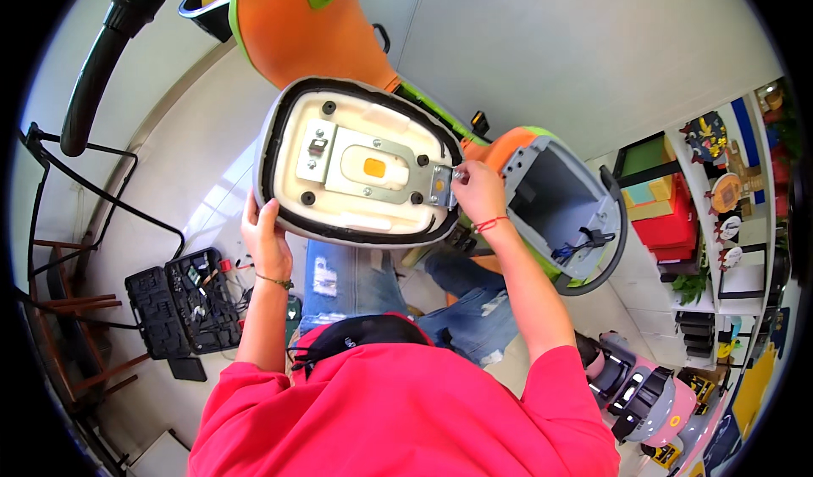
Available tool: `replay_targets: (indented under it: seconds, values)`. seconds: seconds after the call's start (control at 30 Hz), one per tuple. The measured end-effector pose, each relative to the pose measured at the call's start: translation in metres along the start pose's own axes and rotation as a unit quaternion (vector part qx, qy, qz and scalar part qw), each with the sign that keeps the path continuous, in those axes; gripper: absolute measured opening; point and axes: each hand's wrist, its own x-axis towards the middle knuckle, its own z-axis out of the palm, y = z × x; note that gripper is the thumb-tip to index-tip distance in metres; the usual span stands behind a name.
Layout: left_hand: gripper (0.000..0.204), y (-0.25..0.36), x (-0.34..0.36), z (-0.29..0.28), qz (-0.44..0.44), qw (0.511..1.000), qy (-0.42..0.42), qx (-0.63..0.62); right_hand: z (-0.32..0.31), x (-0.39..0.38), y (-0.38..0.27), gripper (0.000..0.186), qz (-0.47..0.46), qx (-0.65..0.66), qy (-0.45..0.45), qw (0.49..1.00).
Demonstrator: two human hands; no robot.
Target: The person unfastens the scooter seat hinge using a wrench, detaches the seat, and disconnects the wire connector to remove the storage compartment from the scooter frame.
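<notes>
One rounded seat [360,117] | left hand [268,244]: edge [339,238] | right hand [479,191]: metal bracket [439,187]

Person wears bright pinkish-red short-sleeved T-shirt [406,413], 6 o'clock. Ripped blue jeans [368,284], 6 o'clock, pale tears at 8 and 5. Right wrist [488,213], 3 o'clock: thin red bracelet [491,224]. Left wrist [274,268], 8 o'clock: dark bracelet [276,282]. Black item [364,333] by shirt, 6 o'clock, kind unclear.
</notes>
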Motion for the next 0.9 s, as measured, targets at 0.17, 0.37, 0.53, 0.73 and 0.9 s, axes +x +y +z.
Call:
replay_targets:
  seconds: [0.17, 0.37, 0.53, 0.73, 0.9]
  values:
    - [0.045, 0.004, -0.012, -0.055, -0.041, 0.999, 0.006, 0.004, 0.040, -0.047, -0.025, 0.018, 0.001, -0.016, -0.016, 1.000]
    - [0.040, -0.007, -0.011, -0.105, -0.099, 0.995, -0.008, -0.009, 0.032, -0.070, -0.038, 0.037, -0.009, 0.084, 0.044, 0.995]
    - [0.041, -0.022, -0.002, -0.136, -0.170, 0.984, -0.008, -0.051, 0.015, -0.095, -0.058, 0.055, 0.086, 0.193, 0.093, 0.973]
    - [0.049, -0.024, 0.000, -0.144, -0.210, 0.976, 0.000, -0.054, 0.029, -0.111, -0.050, 0.058, 0.203, 0.355, -0.032, 0.912]
    - [0.053, -0.011, -0.004, -0.144, -0.249, 0.968, -0.010, -0.022, 0.046, -0.119, -0.063, 0.052, 0.127, 0.344, -0.118, 0.923]
